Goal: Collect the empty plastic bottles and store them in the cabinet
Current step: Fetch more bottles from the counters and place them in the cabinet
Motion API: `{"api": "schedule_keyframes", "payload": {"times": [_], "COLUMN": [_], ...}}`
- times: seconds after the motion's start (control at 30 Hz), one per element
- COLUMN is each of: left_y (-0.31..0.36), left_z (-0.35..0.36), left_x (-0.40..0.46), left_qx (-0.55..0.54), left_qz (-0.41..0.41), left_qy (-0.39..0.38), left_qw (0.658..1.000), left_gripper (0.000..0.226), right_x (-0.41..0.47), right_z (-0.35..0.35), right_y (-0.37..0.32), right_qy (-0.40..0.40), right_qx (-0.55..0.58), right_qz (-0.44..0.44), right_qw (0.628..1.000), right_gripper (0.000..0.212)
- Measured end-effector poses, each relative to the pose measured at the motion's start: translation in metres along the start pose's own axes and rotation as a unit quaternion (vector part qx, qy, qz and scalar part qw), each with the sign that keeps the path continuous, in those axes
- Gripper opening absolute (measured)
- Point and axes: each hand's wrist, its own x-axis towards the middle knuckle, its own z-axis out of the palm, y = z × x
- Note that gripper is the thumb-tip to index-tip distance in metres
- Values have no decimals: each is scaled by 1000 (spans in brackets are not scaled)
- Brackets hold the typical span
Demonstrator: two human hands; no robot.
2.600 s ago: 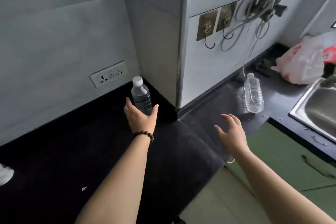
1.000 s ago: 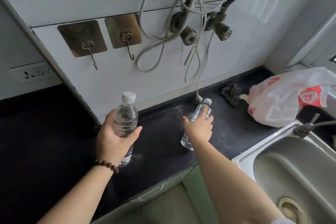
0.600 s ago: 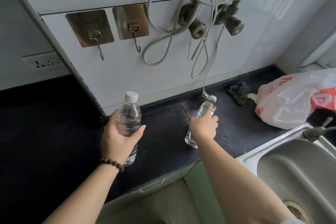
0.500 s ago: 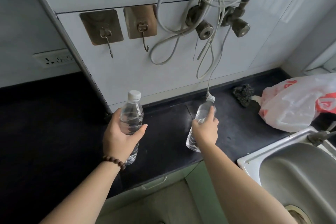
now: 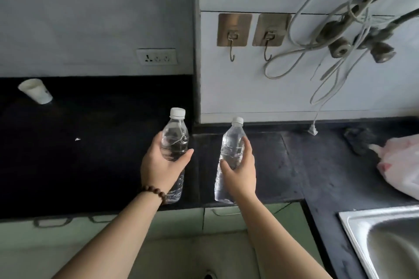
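Two clear plastic bottles with white caps are held upright above the black counter (image 5: 90,165). My left hand (image 5: 162,166), with a bead bracelet at the wrist, grips the left bottle (image 5: 175,140) around its middle. My right hand (image 5: 240,174) grips the right bottle (image 5: 231,145), which leans slightly right. The bottles are apart, side by side, over the counter's front edge. Green cabinet doors (image 5: 226,217) with handles run under the counter; they look closed.
A white paper cup (image 5: 35,91) lies on its side at the counter's far left. A plastic bag (image 5: 401,165) and a dark scrubber (image 5: 358,140) lie at the right, a steel sink (image 5: 383,235) at the lower right. Hooks, cables and a wall socket (image 5: 157,56) are on the wall.
My right hand has lifted its bottle off the counter and brought it closer to the left one. The view has swung left and back, so the cup and cabinet doors now show.
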Motion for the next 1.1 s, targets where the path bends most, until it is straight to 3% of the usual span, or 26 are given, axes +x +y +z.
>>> {"api": "schedule_keyframes", "payload": {"times": [0.23,0.33,0.5,0.73,0.9,1.1], "left_y": [-53,-89,-141,-197,-224,-263], "left_z": [-119,-179,-286,-427,-490,-553], "left_x": [-51,-88,-175,-301,-364,-412], "left_qx": [16,7,-9,5,11,5], "left_qz": [-80,-135,-200,-307,-358,-394], "left_qy": [110,166,250,393,475,553], "left_qw": [991,977,947,866,804,734], "left_gripper": [49,54,44,50,45,58], "right_x": [-83,-134,-244,-403,-479,-544], "right_z": [85,128,203,300,350,421], "right_y": [-41,-54,-72,-86,-97,-106], "right_qy": [-96,-142,-234,-406,-468,-524], "right_qx": [-24,-42,-43,-42,-40,-66], "right_qz": [-73,-110,-165,-225,-272,-294], "right_qw": [992,983,957,885,840,797], "right_gripper": [80,81,82,85,86,87]}}
